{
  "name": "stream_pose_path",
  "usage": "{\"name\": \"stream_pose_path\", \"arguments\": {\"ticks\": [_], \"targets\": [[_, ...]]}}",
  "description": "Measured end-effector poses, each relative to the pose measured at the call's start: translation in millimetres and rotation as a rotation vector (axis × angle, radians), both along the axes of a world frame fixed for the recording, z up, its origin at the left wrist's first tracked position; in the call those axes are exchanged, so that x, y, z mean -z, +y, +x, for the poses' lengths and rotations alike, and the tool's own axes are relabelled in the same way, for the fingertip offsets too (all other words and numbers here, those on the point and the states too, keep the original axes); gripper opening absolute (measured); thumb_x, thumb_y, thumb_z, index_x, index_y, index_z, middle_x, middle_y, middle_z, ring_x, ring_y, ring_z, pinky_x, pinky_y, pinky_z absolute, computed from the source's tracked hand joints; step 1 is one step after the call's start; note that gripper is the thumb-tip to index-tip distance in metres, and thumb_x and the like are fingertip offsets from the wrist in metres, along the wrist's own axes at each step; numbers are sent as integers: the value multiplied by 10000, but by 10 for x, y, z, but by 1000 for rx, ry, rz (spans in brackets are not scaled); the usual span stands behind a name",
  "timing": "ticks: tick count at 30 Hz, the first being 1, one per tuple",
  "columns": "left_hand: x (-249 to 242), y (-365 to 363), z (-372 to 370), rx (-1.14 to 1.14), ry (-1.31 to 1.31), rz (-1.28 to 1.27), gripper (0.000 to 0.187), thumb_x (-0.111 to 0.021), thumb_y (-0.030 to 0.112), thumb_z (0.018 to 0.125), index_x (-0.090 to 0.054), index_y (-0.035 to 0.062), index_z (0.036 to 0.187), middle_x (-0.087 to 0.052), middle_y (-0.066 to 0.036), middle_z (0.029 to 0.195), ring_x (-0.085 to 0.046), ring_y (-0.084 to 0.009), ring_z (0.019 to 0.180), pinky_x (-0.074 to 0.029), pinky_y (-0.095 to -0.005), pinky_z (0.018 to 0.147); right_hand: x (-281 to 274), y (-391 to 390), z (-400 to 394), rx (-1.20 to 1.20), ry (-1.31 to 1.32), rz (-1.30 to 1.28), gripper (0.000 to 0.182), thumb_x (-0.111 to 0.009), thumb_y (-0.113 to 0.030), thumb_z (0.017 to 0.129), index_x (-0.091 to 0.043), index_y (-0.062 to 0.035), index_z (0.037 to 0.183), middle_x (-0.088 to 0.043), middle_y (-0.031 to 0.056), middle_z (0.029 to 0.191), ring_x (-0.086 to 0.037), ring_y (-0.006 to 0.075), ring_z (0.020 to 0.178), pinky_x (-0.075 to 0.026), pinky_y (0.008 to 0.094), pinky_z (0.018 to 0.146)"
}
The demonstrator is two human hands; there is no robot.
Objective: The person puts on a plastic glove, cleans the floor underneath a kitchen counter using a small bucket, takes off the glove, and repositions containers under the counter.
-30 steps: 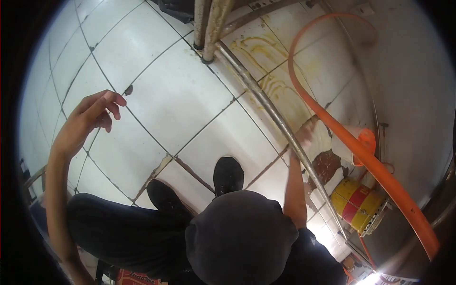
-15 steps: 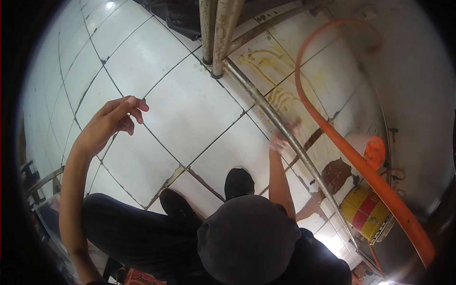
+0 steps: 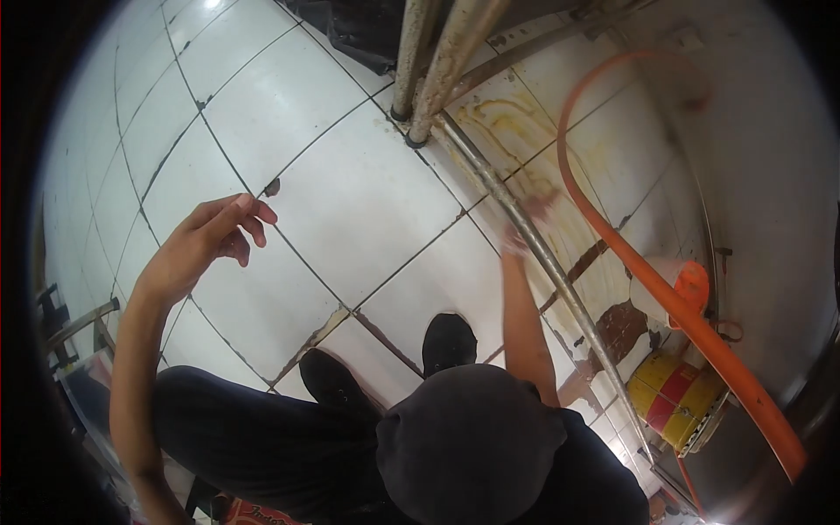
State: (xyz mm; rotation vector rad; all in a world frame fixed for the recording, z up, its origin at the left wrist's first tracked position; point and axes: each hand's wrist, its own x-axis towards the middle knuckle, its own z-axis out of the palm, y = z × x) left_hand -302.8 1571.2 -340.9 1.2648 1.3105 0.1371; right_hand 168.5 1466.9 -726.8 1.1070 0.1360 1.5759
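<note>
My left hand [image 3: 223,229] hangs in the air over the white tiles [image 3: 376,192]. Its fingers are loosely bent and apart, and nothing is in them. On the other side, my right hand [image 3: 540,210] reaches under or past a metal bar [image 3: 560,276] that hides part of it. It is smeared by motion, so its fingers and anything in them cannot be made out. Around it the tiles carry yellow-brown streaks [image 3: 499,122].
An orange hose [image 3: 652,280] curves along the right. Near it are an orange-and-white item [image 3: 691,289] and a yellow-and-red tin [image 3: 669,394]. Rusty metal legs [image 3: 437,79] stand at the top. Broken tile [image 3: 617,332] shows brown patches. A dark cap [image 3: 472,442] fills the lower middle.
My right hand has moved up slightly along the streaked tiles, still blurred. My left hand keeps nearly the same pose. The whole view has shifted a little.
</note>
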Motion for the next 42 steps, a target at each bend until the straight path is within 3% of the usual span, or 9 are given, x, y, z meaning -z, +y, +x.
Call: {"name": "stream_pose_path", "arguments": {"ticks": [4,7,9,11,25,32,35,41,42], "targets": [[20,10,-78,-4,-6,9,497,-404,439,1024,-639,2,993,-588,-62,768,-523,-112,660,-466,-237,662,-1303,-543,175,126,-424,-200,282,-546,-319,953,-582,-59,1056,-628,56,971,-608,151,806,-485,298,707],[92,19,-175,-57,41,-28,497,-408,443,1020,-632,0,996,-588,-66,771,-528,-108,671,-460,-239,660,-1247,-639,443,44,-342,-290,262,-540,-291,947,-580,-58,1057,-626,58,962,-609,163,807,-487,313,711],[203,25,-283,-92,68,-63,488,-410,442,1019,-622,2,1012,-577,-59,780,-517,-96,670,-445,-240,649,-939,-490,566,-491,813,-118,249,-536,-273,943,-579,-56,1058,-625,59,955,-610,170,807,-489,323,714],[315,39,-381,-110,108,-107,467,-398,428,1026,-609,11,1019,-561,-36,775,-512,-85,656,-439,-242,625,-711,-255,672,-709,1318,22,237,-531,-255,939,-578,-55,1059,-623,61,949,-610,178,808,-490,333,716],[712,220,-527,-199,92,-226,442,-338,357,1046,-585,-9,1064,-554,-44,781,-499,-123,662,-429,-273,644,-369,1576,426,-592,1564,250,203,-507,-141,911,-570,-49,1080,-618,70,922,-619,235,832,-500,406,738],[731,258,-510,-196,77,-233,464,-335,378,1048,-592,-7,1057,-556,-46,778,-505,-122,667,-431,-270,642,201,2415,-104,-595,216,546,723,-562,-452,921,-259,-180,1518,-331,143,1518,-313,228,1399,-233,467,1135],[709,257,-494,-198,71,-235,461,-336,392,1046,-587,4,1049,-550,-40,773,-508,-118,661,-427,-265,635,241,2305,-49,-744,118,150,504,-528,-374,964,-476,-99,1383,-580,108,1286,-553,227,1147,-485,443,867],[647,215,-463,-185,40,-229,452,-340,401,1043,-579,16,1038,-547,-34,772,-506,-114,651,-424,-262,628,-461,1881,-434,-1194,1915,-236,206,-538,-171,896,-592,-82,1074,-628,36,972,-602,181,904,-479,401,765],[626,209,-453,-179,34,-234,456,-334,390,1045,-583,8,1047,-552,-38,774,-502,-114,660,-423,-263,631,-295,1837,-446,-1144,1603,-275,170,-526,-187,913,-589,-93,1040,-623,30,928,-600,175,858,-500,385,763]]}}
